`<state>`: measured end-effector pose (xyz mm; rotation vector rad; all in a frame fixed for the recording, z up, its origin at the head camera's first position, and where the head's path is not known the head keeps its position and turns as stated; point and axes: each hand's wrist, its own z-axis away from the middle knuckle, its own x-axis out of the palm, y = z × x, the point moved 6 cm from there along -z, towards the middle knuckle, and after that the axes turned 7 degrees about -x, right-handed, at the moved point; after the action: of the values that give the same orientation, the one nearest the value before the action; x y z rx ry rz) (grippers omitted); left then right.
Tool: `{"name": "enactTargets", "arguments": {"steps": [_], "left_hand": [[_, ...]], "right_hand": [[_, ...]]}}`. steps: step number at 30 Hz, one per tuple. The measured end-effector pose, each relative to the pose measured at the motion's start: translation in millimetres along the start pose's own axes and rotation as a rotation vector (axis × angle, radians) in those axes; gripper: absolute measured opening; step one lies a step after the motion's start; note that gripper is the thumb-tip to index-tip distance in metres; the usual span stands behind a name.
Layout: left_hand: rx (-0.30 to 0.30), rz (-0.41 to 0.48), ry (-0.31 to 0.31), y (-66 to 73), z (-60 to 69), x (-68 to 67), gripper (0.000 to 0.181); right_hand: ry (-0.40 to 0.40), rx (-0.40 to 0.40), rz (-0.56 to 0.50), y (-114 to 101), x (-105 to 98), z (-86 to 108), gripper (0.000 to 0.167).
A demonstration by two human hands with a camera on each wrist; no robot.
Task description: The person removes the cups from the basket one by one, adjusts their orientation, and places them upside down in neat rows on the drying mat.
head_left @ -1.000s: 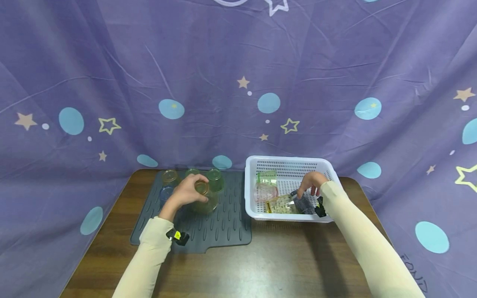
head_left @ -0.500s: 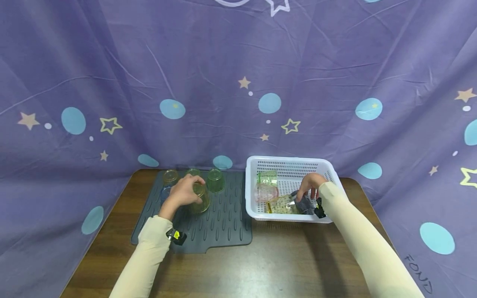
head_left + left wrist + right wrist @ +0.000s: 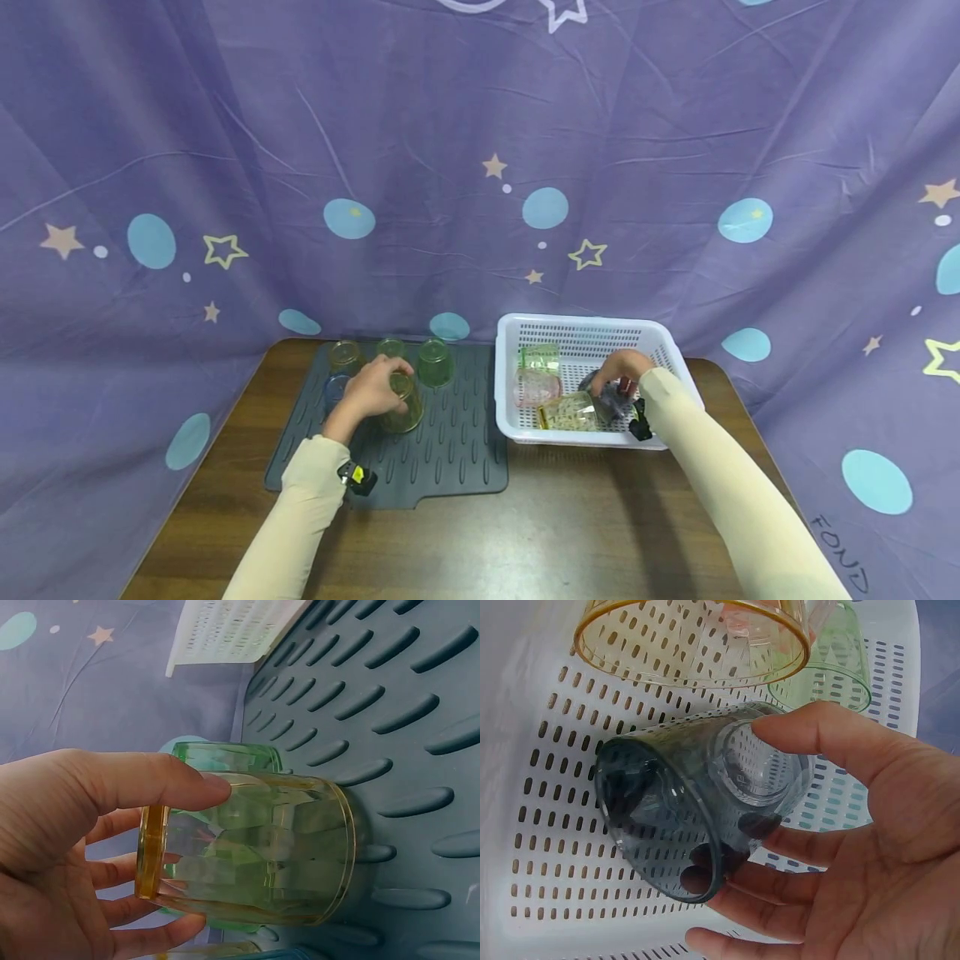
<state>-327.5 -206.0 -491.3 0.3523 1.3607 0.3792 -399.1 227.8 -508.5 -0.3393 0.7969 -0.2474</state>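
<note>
My left hand (image 3: 372, 390) holds an amber-tinted drinking glass (image 3: 255, 851) by its base end. The thumb lies along the near side and the fingers reach round behind. This glass stands upside down, rim toward the dark grey drying mat (image 3: 450, 442). In the white basket (image 3: 504, 375), my right hand (image 3: 900, 825) grips a smoky blue-grey glass (image 3: 660, 802). Its thumb lies near the base and its fingers are behind and below the tilted glass. An amber-rimmed glass (image 3: 567, 412), a pink glass (image 3: 536, 387) and a green glass (image 3: 540, 357) lie beside it.
Behind the left hand, upturned glasses stand on the mat: an amber one (image 3: 345, 356), a blue one (image 3: 337, 387), and two green ones, one (image 3: 435, 363) at the right. The wooden table (image 3: 480, 533) runs in front; a purple curtain (image 3: 420, 275) hangs behind.
My left hand has set the amber glass upright-inverted on the mat, shifting it slightly left. The smoky glass has turned and moved a little left in the basket with my right hand.
</note>
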Motion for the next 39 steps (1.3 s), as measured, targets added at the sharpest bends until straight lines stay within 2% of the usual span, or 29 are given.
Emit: {"name": "enactTargets", "arguments": {"steps": [4,12,21,27,31,36,39], "left_hand": [[0.000,0.000,0.005,-0.2,0.0,2.4,0.065],[0.002,0.015,0.013,-2.1,-0.2,4.4,0.065],[0.007,0.034,0.019,-5.7,-1.5,5.1,0.066],[-0.012,0.046,0.029,-8.0,-1.4,3.3,0.067],[-0.029,0.049,0.039,-10.2,-1.7,0.9,0.067],[-0.047,0.012,0.078,-15.6,-2.1,-5.9,0.065],[-0.055,-0.002,0.079,-16.6,-4.1,-6.4,0.065]], "right_hand": [[0.016,-0.012,0.013,1,-2,0.4,0.061],[-0.001,-0.006,0.028,5,4,-4.8,0.068],[-0.021,-0.009,0.119,6,9,-10.6,0.048],[-0.028,0.053,0.086,6,10,-7.7,0.056],[-0.034,0.063,0.057,7,12,-6.2,0.057],[-0.037,0.059,0.078,8,14,-5.2,0.060],[-0.044,0.079,0.097,10,14,-2.7,0.065]]}}
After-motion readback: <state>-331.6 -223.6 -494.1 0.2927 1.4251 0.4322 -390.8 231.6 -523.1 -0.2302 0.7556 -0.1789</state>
